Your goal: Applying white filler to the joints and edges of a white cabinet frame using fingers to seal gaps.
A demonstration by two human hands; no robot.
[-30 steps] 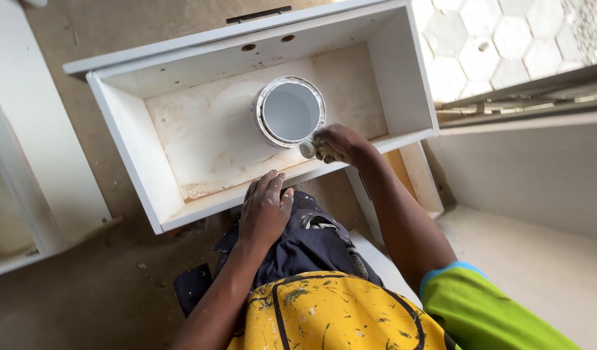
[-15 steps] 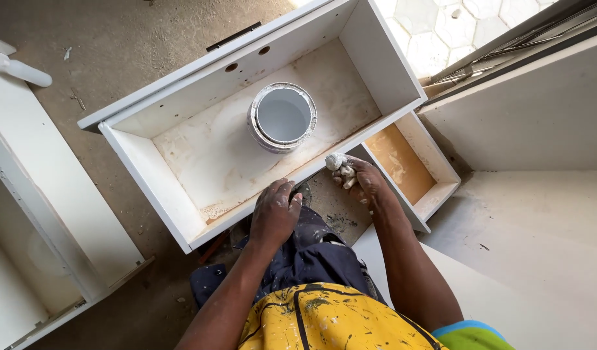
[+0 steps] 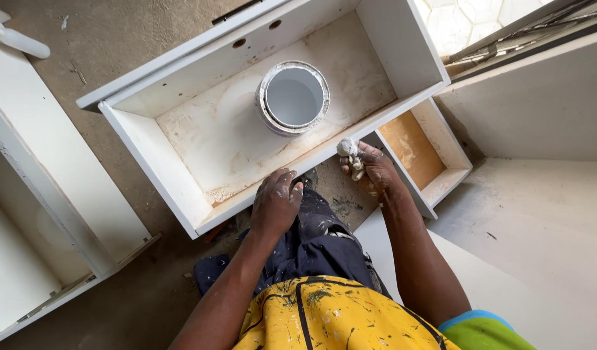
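A second ago the right hand point(image 3: 375, 170) was inside the white-painted wooden drawer box point(image 3: 154, 153), held at the rim of the round open tin of white paint point(image 3: 292, 97); now it has come back out over the drawer's near wall and sits just outside it, above the bare floor between that drawer and a smaller white drawer with a tan bottom point(image 3: 412, 150). The tin has not moved within the drawer, standing upright at the middle of the unpainted bottom panel, mouth up. The right hand's fingers are curled shut around a small paint-caked whitish wad, a rag or sponge point(image 3: 348, 150), whose clotted end pokes out past the knuckles toward the drawer wall; its long axis runs roughly along the fingers, away from the body. The right forearm stretches forward from the green sleeve with its blue cuff point(image 3: 480, 330). The left hand point(image 3: 276, 202) lies as before, palm down with fingers loosely together, resting on the paint-spattered dark trouser knee point(image 3: 315, 243) with the fingertips at the drawer's near edge, gripping nothing. The large drawer's long axis runs slantwise, lower left to upper right.
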